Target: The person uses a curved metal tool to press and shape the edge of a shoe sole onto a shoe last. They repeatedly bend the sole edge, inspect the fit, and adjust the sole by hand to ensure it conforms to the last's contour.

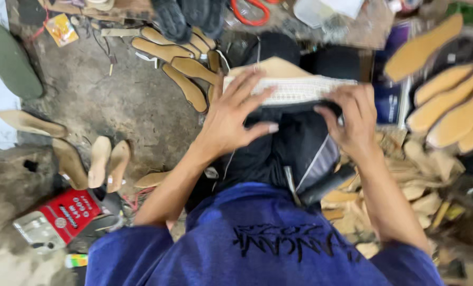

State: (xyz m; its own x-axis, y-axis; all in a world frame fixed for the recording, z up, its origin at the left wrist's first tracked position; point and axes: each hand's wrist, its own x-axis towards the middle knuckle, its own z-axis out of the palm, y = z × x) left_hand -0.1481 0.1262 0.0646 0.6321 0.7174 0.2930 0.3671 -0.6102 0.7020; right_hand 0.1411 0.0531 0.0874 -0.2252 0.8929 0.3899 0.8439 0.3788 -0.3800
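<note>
A shoe sole with a tan top and a white ribbed edge (300, 87) lies sideways on dark fabric in my lap. My left hand (235, 114) rests flat on its left end, fingers spread over the white edge. My right hand (353, 119) grips the sole's right part, fingers curled down over the edge onto a black piece (300, 140) beneath it. My blue shirt (257, 243) fills the bottom of the view.
Tan insoles lie in a pile (186, 66) on the dirty floor ahead, and more hang at the right (448, 103). Wooden shoe lasts (101, 161) lie at the left, with a red tin (61, 217) below them. Red-handled scissors (250, 13) are at the top.
</note>
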